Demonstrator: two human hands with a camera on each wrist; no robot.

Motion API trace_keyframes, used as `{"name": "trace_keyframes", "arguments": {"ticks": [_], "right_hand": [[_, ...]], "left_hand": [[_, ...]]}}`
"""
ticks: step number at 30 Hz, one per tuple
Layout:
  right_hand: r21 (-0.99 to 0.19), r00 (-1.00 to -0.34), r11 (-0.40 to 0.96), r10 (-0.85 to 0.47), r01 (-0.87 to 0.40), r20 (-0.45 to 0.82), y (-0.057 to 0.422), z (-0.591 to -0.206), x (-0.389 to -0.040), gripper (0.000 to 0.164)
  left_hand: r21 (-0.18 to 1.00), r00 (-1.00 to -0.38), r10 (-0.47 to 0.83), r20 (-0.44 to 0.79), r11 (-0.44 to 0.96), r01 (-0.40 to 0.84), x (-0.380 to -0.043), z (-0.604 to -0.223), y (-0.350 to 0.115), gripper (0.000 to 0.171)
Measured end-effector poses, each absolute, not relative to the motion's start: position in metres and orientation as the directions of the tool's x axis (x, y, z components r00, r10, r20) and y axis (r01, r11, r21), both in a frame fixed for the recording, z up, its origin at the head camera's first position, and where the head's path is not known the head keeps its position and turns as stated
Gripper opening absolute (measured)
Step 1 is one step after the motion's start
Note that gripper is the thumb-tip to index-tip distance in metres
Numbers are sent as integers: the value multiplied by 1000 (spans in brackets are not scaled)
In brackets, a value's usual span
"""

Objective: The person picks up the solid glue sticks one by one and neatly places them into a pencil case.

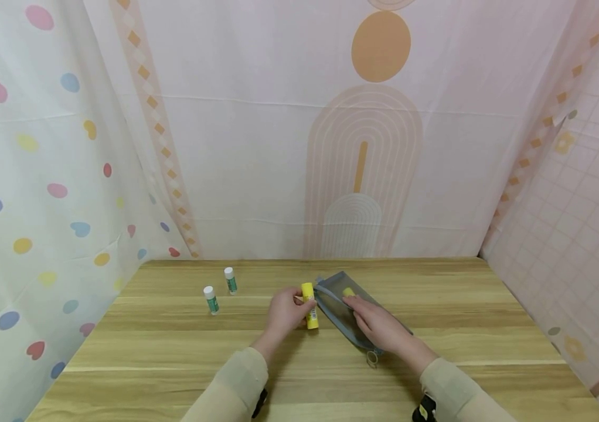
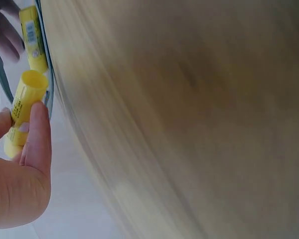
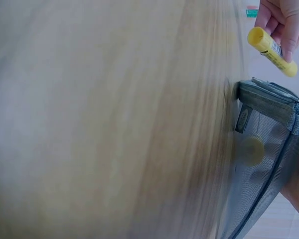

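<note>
My left hand [image 1: 286,310] pinches a yellow glue stick [image 1: 308,299] between thumb and fingers, just left of a grey mesh zip pouch [image 1: 339,319]. The hollow end of this glue stick [image 2: 34,82] faces the left wrist camera. The pouch's zip is undone, and my right hand [image 1: 378,325] reaches over it with fingers extended inside. A second yellow glue stick [image 2: 34,40] lies in the pouch beside those fingers [image 2: 9,37]. Through the mesh, its round end [image 3: 251,151] shows in the right wrist view. The right thumb is partly hidden.
Two small green tubes with white caps stand on the left of the wooden table, one nearer [image 1: 211,300] and one farther [image 1: 231,281]. A ring [image 1: 372,358] hangs from the pouch's near end. Patterned curtains [image 1: 247,176] border the table's back and sides.
</note>
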State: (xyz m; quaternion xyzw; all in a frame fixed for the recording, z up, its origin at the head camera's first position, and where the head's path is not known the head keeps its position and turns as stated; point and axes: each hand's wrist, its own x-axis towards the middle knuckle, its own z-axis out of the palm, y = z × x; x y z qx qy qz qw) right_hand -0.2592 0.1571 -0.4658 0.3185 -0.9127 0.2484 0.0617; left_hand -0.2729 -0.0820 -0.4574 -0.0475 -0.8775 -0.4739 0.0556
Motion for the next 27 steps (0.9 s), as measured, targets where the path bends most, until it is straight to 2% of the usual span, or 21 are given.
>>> {"name": "trace_keyframes", "arguments": {"ticks": [6,14,27], "right_hand": [[-421,-789,668,-546,-613,283,156,-466,-260,40],[-426,-801,681,-542,-596,256,156,-466,-261,40],[-428,-801,680,-541,-596,256,155,-467,-262,40]], "left_hand": [[865,-994,70,82,490,106,-269,-463,-71,37],[914,-999,49,-10,405,10,-266,-464,-57,32],[906,-998,56,-9,423,16,-264,-465,-38,25]]}}
